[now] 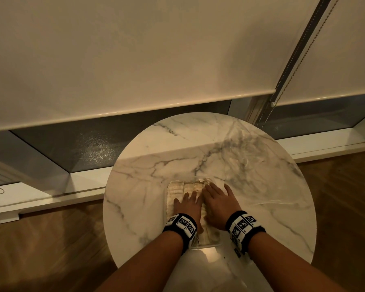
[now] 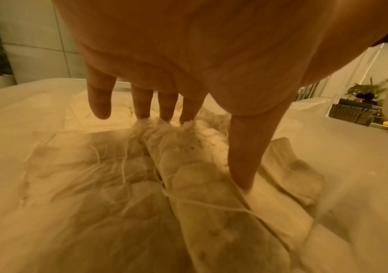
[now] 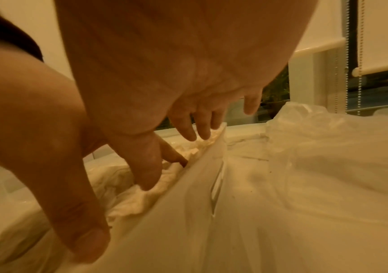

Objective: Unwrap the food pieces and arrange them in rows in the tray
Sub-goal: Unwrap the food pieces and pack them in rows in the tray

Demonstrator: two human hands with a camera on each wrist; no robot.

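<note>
A clear tray (image 1: 207, 245) sits at the near middle of the round marble table (image 1: 148, 165). It holds pale food pieces (image 1: 178, 189) lying in rows. My left hand (image 1: 187, 200) lies flat on the left and middle rows. In the left wrist view its straight fingers (image 2: 141, 105) and thumb (image 2: 244, 157) touch the food pieces (image 2: 211, 212), which look wrapped in thin pale skin tied with string. My right hand (image 1: 217, 196) rests flat on the right row. Its fingers (image 3: 188, 127) and thumb (image 3: 148, 166) press the food by the tray wall (image 3: 188, 199).
Crumpled clear plastic film (image 1: 240, 157) (image 3: 328, 157) lies on the table to the right of the tray. Beyond the table are a window sill (image 1: 51, 194), a lowered roller blind (image 1: 135, 60) and its bead chain (image 1: 293, 70). Wood floor surrounds the table.
</note>
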